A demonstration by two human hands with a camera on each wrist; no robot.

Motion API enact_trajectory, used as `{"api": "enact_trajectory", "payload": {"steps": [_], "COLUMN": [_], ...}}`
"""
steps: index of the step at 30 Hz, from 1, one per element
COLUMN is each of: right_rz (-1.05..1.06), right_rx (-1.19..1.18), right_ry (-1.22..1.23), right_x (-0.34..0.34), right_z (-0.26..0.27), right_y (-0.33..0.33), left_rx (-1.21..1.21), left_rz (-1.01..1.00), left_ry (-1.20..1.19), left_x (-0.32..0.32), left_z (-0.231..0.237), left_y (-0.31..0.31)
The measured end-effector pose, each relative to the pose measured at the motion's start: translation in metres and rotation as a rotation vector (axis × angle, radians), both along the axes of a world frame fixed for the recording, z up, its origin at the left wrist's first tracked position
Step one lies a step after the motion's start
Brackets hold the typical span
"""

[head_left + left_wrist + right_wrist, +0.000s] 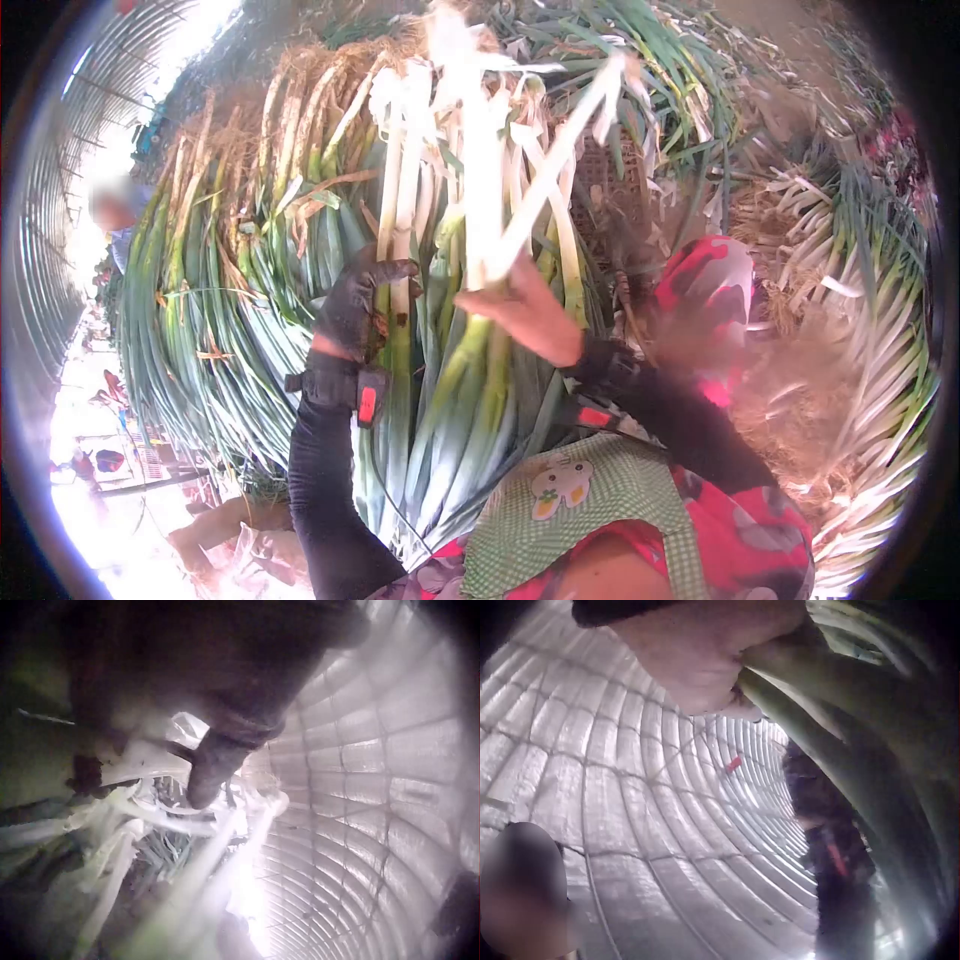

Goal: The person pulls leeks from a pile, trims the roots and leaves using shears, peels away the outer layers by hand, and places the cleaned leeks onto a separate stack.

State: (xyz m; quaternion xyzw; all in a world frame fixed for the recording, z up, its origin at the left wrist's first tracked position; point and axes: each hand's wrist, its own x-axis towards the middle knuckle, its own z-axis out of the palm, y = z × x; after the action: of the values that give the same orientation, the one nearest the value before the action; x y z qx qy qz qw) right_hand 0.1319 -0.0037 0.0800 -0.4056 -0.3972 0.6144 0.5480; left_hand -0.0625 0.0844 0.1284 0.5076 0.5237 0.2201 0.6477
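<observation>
My left hand (352, 302), in a dark glove, curls its fingers round a leek stalk (402, 235) in the head view. The left wrist view shows a gloved finger (214, 769) bent over a pale stalk (154, 763). My bare right hand (530, 312) grips leeks, among them one with a long white shank (555, 165) slanting up to the right. Their green leaves (470, 400) hang down toward the apron. In the right wrist view the right hand (712, 660) closes round thick green leaves (832, 727); its fingertips are partly hidden.
A wide row of leeks (220, 270) lies left of the hands, roots up. More leeks (860, 370) are heaped along the right, and loose green leaves (660, 60) lie at the back. A woven basket (610, 190) shows behind the stalks. Another person (118, 225) is at far left.
</observation>
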Motion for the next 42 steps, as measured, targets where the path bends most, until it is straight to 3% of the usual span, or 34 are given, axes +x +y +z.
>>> {"api": "enact_trajectory", "payload": {"steps": [2,4,7,10,11,13,14,15,16,17,18,20,23,25,26,29,30,33,34,37,38,40,42], "right_rz": [0.014,-0.132,0.235,-0.043,0.041,0.217,0.152,0.259,0.361,0.462,0.384,0.020,-0.373,-0.411,-0.435,-0.137,0.148,0.321,0.312,0.443,0.478,0.497,0.454], "right_rx": [0.271,0.626,0.257,0.734,0.699,0.629,0.712,0.672,0.625,0.577,0.455,0.442,0.550,0.576,0.588,0.519,0.649,0.443,0.616,0.667,0.659,0.573,0.512], "right_ry": [-0.354,-0.438,-0.434,-0.604,-0.563,-0.481,-0.451,-0.397,-0.342,-0.283,-0.373,-0.529,-0.576,-0.561,-0.554,-0.214,-0.229,0.284,0.287,-0.348,-0.498,-0.589,-0.394], "right_x": [-0.013,-0.034,-0.053,-0.069,-0.067,-0.062,-0.062,-0.053,-0.041,-0.027,-0.013,0.017,0.068,0.079,0.082,0.069,0.072,0.062,0.053,0.058,0.058,0.054,0.058], "right_z": [0.008,0.024,0.048,0.053,0.058,0.066,0.063,0.074,0.087,0.100,0.106,0.088,0.069,0.065,0.065,0.100,0.094,0.089,0.081,0.069,0.069,0.092,0.090], "right_y": [-0.001,-0.013,-0.034,-0.060,-0.064,-0.070,-0.072,-0.076,-0.079,-0.079,-0.074,-0.034,0.043,0.092,0.103,0.099,0.114,0.098,0.100,0.080,0.069,0.034,0.024], "left_rx": [0.043,0.166,0.509,0.895,0.125,-0.050,0.042,0.129,-0.023,0.178,0.144,0.121,0.126,0.155,0.143,0.134,0.138,0.127,0.093,0.060,-0.005,-0.026,-0.027], "left_rz": [0.036,-0.046,-0.332,-0.606,-0.017,-0.106,-0.093,-0.086,0.064,-0.041,0.026,0.200,0.233,0.165,0.179,0.069,0.045,0.174,0.196,0.191,0.187,0.122,0.098], "left_ry": [-0.067,-0.034,0.093,0.152,-0.044,-0.148,-0.095,-0.040,-0.189,-0.097,-0.037,0.024,-0.070,-0.051,-0.163,-0.050,-0.102,-0.061,-0.094,-0.325,-0.273,-0.278,-0.309], "left_x": [0.001,0.001,-0.005,-0.034,-0.016,-0.030,-0.042,-0.037,-0.030,-0.042,-0.037,-0.024,-0.023,-0.019,-0.022,-0.008,-0.010,-0.008,-0.017,-0.021,-0.024,-0.014,-0.005], "left_z": [0.009,0.018,0.032,0.047,0.072,0.077,0.070,0.076,0.086,0.074,0.082,0.095,0.101,0.115,0.110,0.138,0.132,0.139,0.130,0.116,0.111,0.103,0.102], "left_y": [-0.018,-0.043,-0.067,-0.074,-0.095,-0.098,-0.102,-0.113,-0.133,-0.137,-0.150,-0.178,-0.201,-0.215,-0.221,-0.234,-0.233,-0.236,-0.233,-0.223,-0.221,-0.216,-0.215]}}
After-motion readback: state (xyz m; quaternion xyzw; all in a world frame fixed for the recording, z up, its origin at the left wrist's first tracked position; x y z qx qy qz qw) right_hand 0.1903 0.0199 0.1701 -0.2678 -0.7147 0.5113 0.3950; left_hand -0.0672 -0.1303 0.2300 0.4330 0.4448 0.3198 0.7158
